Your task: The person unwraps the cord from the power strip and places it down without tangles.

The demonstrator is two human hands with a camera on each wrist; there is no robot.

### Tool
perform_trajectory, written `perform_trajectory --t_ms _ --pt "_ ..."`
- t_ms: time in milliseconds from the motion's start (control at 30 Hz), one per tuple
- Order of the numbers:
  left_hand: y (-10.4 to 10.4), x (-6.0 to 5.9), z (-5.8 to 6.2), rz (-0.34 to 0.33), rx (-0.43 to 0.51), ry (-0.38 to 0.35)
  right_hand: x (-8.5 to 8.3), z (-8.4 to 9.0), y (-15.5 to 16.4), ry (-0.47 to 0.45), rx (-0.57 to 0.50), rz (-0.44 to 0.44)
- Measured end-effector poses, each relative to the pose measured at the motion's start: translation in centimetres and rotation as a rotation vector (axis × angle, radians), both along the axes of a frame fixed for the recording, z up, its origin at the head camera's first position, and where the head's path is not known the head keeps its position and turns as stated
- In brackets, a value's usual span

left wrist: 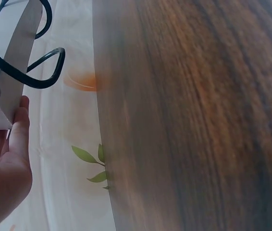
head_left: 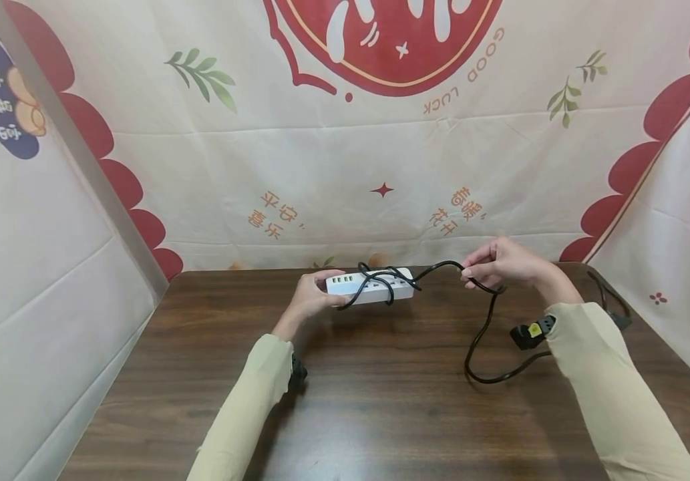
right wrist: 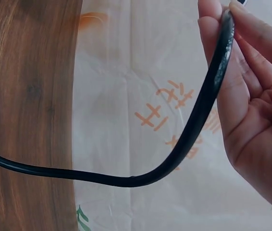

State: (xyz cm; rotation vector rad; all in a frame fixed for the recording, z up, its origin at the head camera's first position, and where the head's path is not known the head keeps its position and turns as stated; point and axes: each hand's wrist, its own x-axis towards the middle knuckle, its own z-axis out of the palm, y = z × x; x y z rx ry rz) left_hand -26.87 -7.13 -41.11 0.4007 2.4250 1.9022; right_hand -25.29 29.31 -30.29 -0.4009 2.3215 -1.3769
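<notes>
A white power strip [head_left: 337,286] with several USB ports is held at its left end by my left hand [head_left: 311,294], thumb on one side and fingers on the other. Its black cord [head_left: 441,264] loops loosely around the strip's middle and right part. To the right, my right hand [head_left: 503,262] pinches the cord between thumb and fingertips. From there the cord [right wrist: 189,139] hangs down, curves over the table and passes behind the right forearm. In the left wrist view, the power strip [left wrist: 11,91] appears end-on above the fingers, with cord loops around it.
Under both arms lies a dark wooden table [head_left: 381,401]. A black device with a yellow label [head_left: 534,330] shows at the right wrist, and a dark one [head_left: 298,371] at the left. Behind the table hangs a printed cloth [head_left: 345,167]; more cord [head_left: 609,290] lies at the right edge.
</notes>
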Motion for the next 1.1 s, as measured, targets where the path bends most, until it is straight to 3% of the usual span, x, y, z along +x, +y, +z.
perform_trajectory --t_ms 500,933,1100 --pt "-0.2 0.0 -0.3 0.017 0.003 0.015 1.0 -0.4 1.1 -0.010 -0.024 0.169" --pt "-0.2 0.0 -0.1 0.022 0.004 0.033 1.6 -1.0 1.5 -0.002 0.013 0.256" --pt "-0.3 0.0 0.2 0.027 0.002 0.041 1.7 -1.4 1.3 -0.012 0.031 0.244"
